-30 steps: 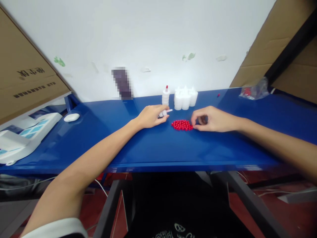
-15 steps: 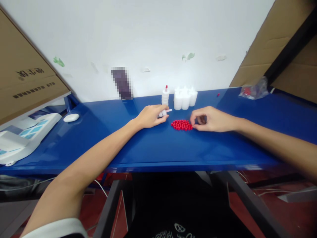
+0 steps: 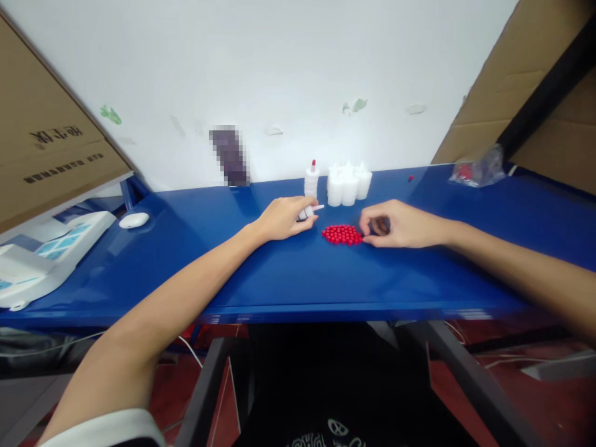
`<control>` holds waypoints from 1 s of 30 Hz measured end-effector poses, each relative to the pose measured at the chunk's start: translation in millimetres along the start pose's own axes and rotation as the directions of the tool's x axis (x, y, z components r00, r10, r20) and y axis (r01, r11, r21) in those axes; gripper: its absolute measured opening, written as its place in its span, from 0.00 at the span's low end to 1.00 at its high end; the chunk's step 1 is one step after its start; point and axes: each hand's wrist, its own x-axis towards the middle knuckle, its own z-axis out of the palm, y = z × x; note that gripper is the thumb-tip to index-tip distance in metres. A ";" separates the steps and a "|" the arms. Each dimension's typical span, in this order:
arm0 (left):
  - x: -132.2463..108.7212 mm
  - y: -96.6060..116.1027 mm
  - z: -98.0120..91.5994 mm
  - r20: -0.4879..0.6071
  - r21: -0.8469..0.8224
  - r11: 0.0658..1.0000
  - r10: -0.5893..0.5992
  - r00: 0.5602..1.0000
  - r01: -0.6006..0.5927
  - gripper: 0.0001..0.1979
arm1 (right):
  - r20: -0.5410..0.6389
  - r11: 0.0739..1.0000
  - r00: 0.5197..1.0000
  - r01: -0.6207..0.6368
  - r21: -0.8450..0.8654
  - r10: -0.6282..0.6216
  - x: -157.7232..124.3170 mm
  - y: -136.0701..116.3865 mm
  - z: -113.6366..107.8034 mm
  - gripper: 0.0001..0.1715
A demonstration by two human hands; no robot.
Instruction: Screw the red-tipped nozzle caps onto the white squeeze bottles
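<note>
On its side in my left hand (image 3: 288,217) lies a white squeeze bottle (image 3: 306,213), fingers wrapped round it and its bare pointed nozzle facing right. Most of its body is hidden by the hand. Many small red caps (image 3: 342,234) lie in a flat cluster between my two hands. At the cluster's right edge, my right hand (image 3: 391,225) has thumb and forefinger curled in a pinch at a red cap. Behind my left hand, a white bottle with a red tip (image 3: 311,180) stands upright.
Several white bottles (image 3: 348,185) stand grouped near the wall. A single red cap (image 3: 410,179) lies further right, before a clear plastic bag (image 3: 479,171) with red contents. At left are a white mouse-shaped object (image 3: 134,220) and a white-and-blue device (image 3: 65,248) on the blue table (image 3: 298,279).
My right hand's fingertips have shifted very slightly right at the edge of the red caps. My left hand and its bottle stay in place.
</note>
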 end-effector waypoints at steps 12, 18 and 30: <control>0.3 -1.8 -0.9 0.013 0.005 1.000 0.008 1.000 -0.008 0.21 | -0.171 0.999 0.985 0.015 -0.031 -0.020 -1.3 0.5 1.7 0.15; 3.6 9.1 -11.8 0.041 0.184 0.974 0.127 0.991 -0.133 0.24 | -0.356 0.980 0.924 0.079 -0.181 -0.140 -1.5 0.1 9.2 0.14; 5.7 53.3 -8.2 0.010 0.256 0.911 0.330 0.944 -0.322 0.29 | -0.216 0.759 0.831 0.322 -0.566 -0.513 -0.9 -15.9 18.4 0.14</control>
